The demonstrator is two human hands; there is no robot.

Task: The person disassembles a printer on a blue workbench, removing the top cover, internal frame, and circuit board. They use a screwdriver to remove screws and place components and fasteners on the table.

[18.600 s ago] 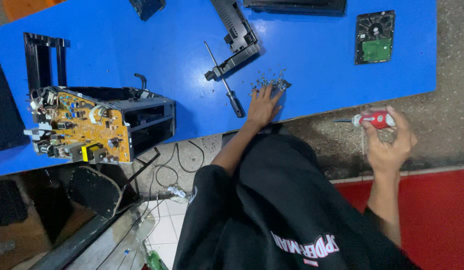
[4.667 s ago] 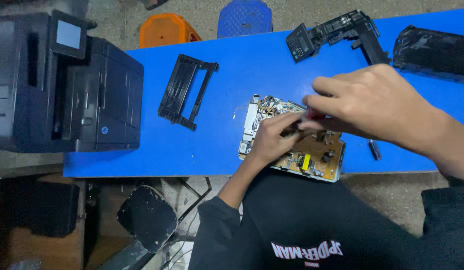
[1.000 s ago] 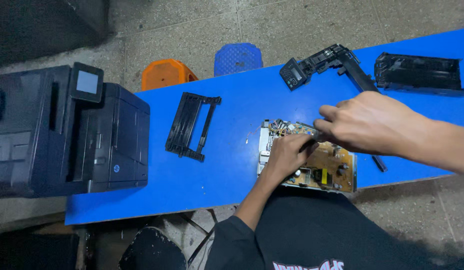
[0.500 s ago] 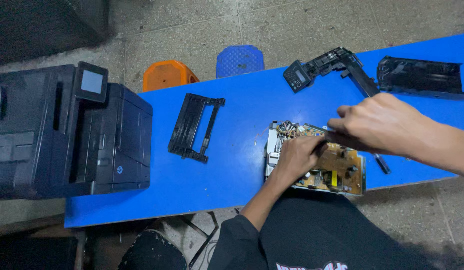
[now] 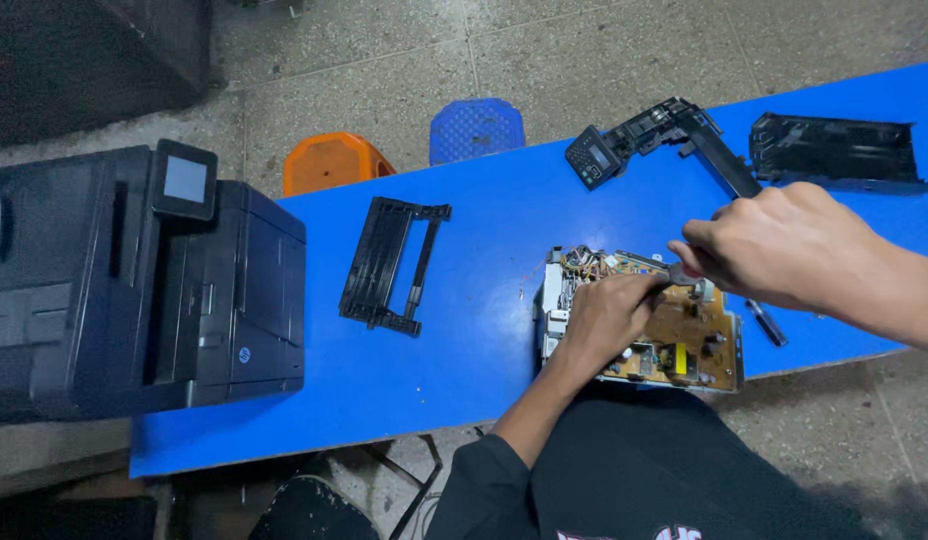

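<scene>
A yellow-brown circuit board on a metal frame (image 5: 684,345) lies near the front edge of the blue table (image 5: 464,330). My left hand (image 5: 606,312) rests on the board's left part, fingers curled down on it. My right hand (image 5: 779,245) hovers over the board's upper right and grips a thin grey tool (image 5: 674,270). The tool's tip points left and meets my left fingers. My hands hide the spot where the tip touches the board.
A large black printer (image 5: 134,280) stands at the table's left end. A black plastic frame (image 5: 389,265) lies mid-table. A panel with a keypad (image 5: 654,140) and a black tray (image 5: 834,150) lie at the back right. Orange (image 5: 329,160) and blue (image 5: 474,128) stools stand behind.
Both hands stay on the circuit board. My right hand has shifted slightly to the right over it. The view has drifted, so everything sits a little further right in the frame.
</scene>
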